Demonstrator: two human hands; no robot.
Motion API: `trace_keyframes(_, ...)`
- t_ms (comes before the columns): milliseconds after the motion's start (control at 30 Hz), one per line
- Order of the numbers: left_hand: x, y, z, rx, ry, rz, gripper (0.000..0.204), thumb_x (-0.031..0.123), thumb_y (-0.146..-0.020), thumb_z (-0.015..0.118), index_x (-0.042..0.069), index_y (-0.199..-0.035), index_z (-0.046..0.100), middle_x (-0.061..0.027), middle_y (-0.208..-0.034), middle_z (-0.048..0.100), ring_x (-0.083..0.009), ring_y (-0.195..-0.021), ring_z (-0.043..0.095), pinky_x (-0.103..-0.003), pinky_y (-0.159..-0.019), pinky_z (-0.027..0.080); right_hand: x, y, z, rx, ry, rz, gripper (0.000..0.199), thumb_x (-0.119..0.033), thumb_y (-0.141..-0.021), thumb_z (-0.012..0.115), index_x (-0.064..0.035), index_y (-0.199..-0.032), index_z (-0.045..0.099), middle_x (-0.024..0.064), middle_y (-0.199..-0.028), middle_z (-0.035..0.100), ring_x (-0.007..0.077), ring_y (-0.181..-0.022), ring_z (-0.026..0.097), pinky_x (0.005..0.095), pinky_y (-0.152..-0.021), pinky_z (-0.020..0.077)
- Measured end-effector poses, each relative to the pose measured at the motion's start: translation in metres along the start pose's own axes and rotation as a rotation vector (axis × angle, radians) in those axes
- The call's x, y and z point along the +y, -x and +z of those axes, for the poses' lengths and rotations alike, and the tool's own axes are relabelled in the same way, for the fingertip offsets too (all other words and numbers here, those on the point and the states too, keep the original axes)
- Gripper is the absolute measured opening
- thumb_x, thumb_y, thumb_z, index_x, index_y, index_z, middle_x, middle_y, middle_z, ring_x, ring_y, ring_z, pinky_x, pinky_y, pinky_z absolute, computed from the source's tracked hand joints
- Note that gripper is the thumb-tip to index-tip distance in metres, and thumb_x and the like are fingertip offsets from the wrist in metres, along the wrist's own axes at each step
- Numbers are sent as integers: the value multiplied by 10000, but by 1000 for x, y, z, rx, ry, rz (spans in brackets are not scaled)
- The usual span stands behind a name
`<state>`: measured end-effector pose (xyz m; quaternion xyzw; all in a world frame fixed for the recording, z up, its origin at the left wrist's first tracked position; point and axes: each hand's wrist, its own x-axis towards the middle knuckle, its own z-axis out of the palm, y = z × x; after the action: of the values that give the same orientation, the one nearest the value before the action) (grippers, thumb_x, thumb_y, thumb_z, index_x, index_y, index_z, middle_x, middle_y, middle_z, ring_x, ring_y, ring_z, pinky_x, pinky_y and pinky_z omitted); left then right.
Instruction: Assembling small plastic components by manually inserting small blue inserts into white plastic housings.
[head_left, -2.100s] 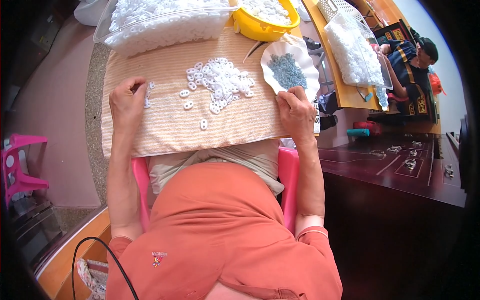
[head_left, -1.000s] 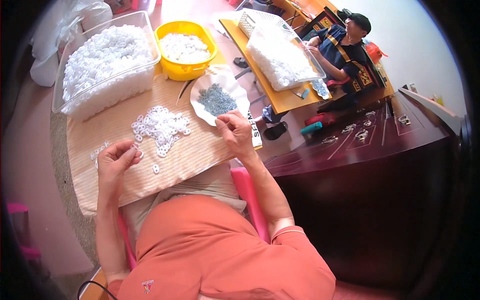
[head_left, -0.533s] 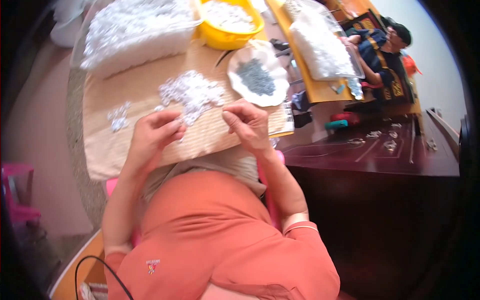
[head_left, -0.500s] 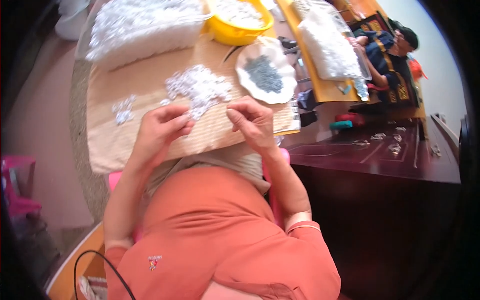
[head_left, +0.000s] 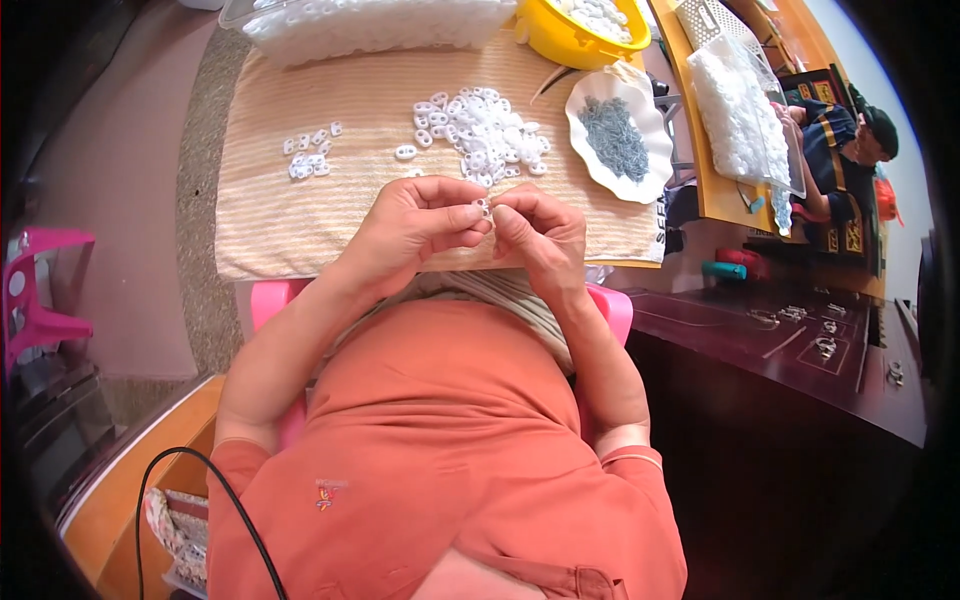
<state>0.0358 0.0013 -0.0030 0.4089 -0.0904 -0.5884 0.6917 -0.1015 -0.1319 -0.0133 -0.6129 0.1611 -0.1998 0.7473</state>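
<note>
Near the front edge of the cloth-covered table, my left hand point(head_left: 425, 222) pinches a small white plastic piece point(head_left: 484, 207) between thumb and fingers. My right hand point(head_left: 545, 235) is closed in a pinch right beside that piece; whatever lies between its fingertips is too small to make out. Just beyond both hands spreads a loose pile of white oval pieces with two holes point(head_left: 490, 135). A smaller cluster of similar white pieces point(head_left: 312, 155) lies to the left. At the right, a white scalloped dish point(head_left: 650, 182) holds a heap of small grey metal parts point(head_left: 613, 138).
Along the table's far side stand a clear bin point(head_left: 400, 42) full of white pieces and a yellow basin point(head_left: 560, 42). Another person point(head_left: 835, 135) sits at a side table with a white-filled container point(head_left: 735, 110). A dark red cabinet point(head_left: 720, 320) flanks my right; a pink stool point(head_left: 50, 290) stands left.
My hands have come together, the right fingertips now meeting the white piece in the left. The whole view has shifted, so the table sits farther right and higher.
</note>
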Motion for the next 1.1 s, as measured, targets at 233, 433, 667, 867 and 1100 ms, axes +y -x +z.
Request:
trace_keyframes(233, -4, -3, -1, 0, 1, -8, 196, 22, -876, 631, -40, -1062, 620, -97, -951, 654, -135, -836, 654, -237, -757, 563, 4, -1, 2, 68, 4, 2, 126, -63, -905, 628, 44, -960, 665, 46, -808, 622, 74, -610, 552, 197, -536, 456)
trace_keyframes(433, -5, -4, -1, -6, 30, -1, 192, 12, -879, 623, -53, -1060, 615, -105, -954, 650, -136, -819, 656, -234, -745, 568, 8, -1, 0, 83, 20, -1, 125, -82, -907, 632, 31, -952, 663, 27, -757, 622, 70, -591, 537, 192, -526, 418)
trace_keyframes(667, -6, -4, -2, 7, 38, -6, 191, 6, -874, 626, -56, -1054, 613, -107, -943, 651, -142, -816, 659, -237, -744, 575, 10, -1, -3, 49, 34, -8, 106, -59, -904, 624, 37, -937, 658, 51, -807, 625, 81, -613, 554, 199, -546, 435)
trace_keyframes(867, -5, -3, -1, 7, 22, -6, 183, 1, -863, 636, -65, -1034, 627, -115, -919, 664, -146, -796, 663, -239, -738, 578, 11, -1, -4, 29, 49, -30, 87, -33, -900, 621, 39, -933, 655, 63, -818, 627, 95, -626, 572, 211, -577, 470)
trace_keyframes(1100, -5, -2, 0, 13, -60, -13, 182, 7, -849, 655, -57, -1020, 647, -100, -873, 677, -124, -756, 658, -227, -709, 565, 10, -2, -8, -28, 98, -64, 71, 0, -877, 639, 34, -932, 670, 73, -876, 621, 98, -656, 606, 199, -568, 506)
